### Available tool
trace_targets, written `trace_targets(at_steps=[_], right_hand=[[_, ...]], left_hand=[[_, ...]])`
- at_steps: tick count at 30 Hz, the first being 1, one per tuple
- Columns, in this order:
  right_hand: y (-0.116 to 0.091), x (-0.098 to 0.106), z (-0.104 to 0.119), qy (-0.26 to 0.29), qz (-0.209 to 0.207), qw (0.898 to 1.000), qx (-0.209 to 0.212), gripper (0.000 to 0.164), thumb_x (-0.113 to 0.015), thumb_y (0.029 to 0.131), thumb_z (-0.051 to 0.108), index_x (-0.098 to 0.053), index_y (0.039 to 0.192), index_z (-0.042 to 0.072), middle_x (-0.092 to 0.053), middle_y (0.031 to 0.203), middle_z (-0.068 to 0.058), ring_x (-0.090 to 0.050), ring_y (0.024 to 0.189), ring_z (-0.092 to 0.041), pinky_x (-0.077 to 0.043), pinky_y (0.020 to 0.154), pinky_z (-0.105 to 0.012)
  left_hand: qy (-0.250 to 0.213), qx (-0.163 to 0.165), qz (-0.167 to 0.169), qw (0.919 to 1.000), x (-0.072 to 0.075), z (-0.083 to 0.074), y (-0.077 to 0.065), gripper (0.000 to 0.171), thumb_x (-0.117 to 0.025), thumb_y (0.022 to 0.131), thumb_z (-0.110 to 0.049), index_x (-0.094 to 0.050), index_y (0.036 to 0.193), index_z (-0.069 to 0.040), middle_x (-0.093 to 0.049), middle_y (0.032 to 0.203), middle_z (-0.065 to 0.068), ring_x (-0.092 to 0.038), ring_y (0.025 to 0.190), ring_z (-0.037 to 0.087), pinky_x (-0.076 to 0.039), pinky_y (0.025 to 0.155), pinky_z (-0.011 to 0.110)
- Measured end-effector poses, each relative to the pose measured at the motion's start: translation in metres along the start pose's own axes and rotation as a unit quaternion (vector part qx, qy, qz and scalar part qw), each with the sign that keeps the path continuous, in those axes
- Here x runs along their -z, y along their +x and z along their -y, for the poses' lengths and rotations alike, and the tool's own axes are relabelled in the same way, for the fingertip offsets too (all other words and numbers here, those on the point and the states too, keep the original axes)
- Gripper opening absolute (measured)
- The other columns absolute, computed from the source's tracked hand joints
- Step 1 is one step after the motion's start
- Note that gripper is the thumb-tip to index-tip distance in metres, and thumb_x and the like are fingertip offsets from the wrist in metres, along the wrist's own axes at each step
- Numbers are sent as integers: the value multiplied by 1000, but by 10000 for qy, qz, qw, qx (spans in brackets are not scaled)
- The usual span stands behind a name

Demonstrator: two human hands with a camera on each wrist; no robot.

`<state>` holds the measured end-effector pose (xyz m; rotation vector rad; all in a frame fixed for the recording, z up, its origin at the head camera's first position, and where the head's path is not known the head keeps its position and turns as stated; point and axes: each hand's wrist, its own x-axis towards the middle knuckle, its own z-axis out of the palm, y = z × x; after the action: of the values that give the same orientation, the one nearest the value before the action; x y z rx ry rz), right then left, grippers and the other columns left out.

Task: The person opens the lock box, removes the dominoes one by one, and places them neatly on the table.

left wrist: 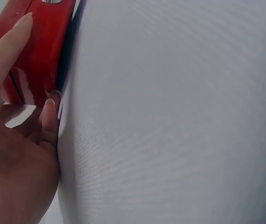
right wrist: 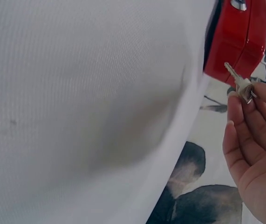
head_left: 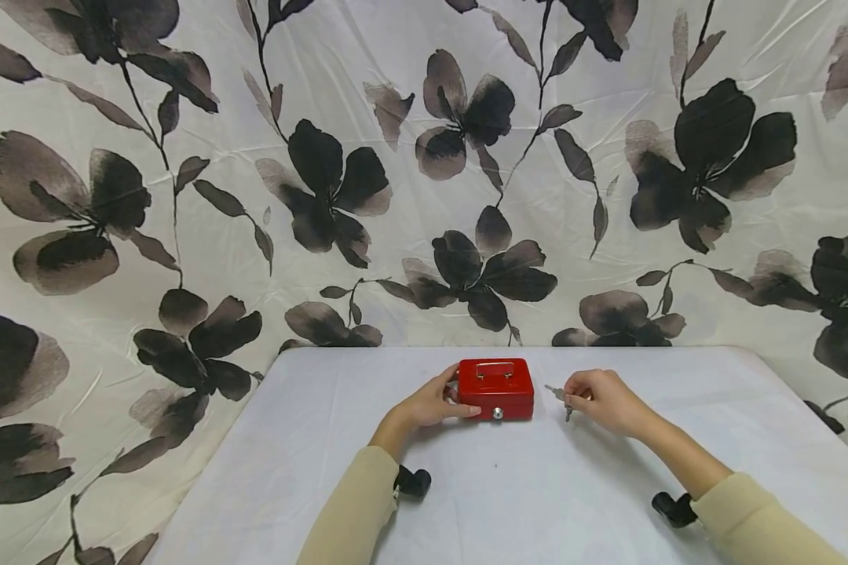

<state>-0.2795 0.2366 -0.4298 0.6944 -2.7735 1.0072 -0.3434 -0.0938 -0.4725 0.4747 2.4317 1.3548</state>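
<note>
Right hand (head_left: 608, 402) pinches keys (right wrist: 242, 87) (left hand (head_left: 427, 406) holds red box (head_left: 496, 391))

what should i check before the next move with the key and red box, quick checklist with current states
1. Box steadied: ok, the left hand holds the red box at its left side.
2. Lid shut: ok, the lid looks closed.
3. Lock uncovered: ok, the lock faces the person, the left thumb beside it.
4. Key gripped: ok, the right hand pinches the key, blade sticking out.
5. Key at the lock: not ok, it is apart from the box, to its right.
6. Key matches the lock: cannot tell.
</note>
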Motion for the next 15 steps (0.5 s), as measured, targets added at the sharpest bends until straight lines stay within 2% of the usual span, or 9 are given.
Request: trace_targets(at_steps=[4,15], right_hand=[[0,-2,2,-3,-26,10000,71,8,-69,92,0,-70,86,6,-68,77,4,-58,70,-7,-49,65,-26],[1,-10,12,45,108,9999,-32,6,-69,93,3,-71,88,6,-68,78,5,-59,73,-9,-50,66,-26]], left_hand=[[19,68,-49,10000,-1,0,-1,99,-85,83,-43,-30,161,-16,-56,125,3,-49,116,22,-48,93,44],[-40,-67,-79,9999,-1,1,0,95,-82,86,-42,-31,161,-16,-55,139,6,-49,122,24,-47,101,51]])
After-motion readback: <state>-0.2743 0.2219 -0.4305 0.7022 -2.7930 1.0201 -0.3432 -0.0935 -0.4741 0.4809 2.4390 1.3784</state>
